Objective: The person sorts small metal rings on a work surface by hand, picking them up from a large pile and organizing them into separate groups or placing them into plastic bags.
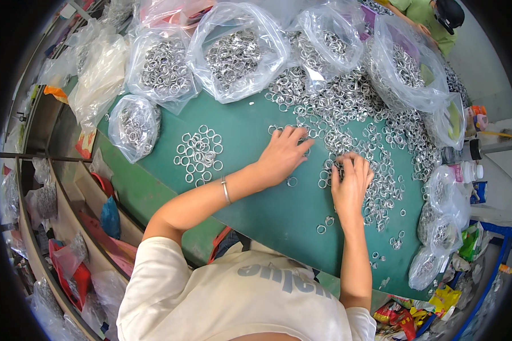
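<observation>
Many silver metal rings [381, 187] lie in a loose pile on the green tabletop [250, 213]. My left hand [284, 153] is at the pile's left edge, palm down, fingers bent and apart, the tips touching or just above a few rings. To its right, my right hand [350, 184] rests on the pile with curled fingers. Its thumb stands away from the fingers, and rings show in the gap; whether any are gripped is hidden beneath. A separate small group of rings [199, 153] lies left of my left hand.
Clear plastic bags of rings [233, 57] line the far edge, with a smaller bag [133, 128] at the left. More bags [444, 236] and a white bottle [469, 171] stand along the right edge. Wooden shelving [77, 210] is at the left. Another person [432, 23] is at the far right.
</observation>
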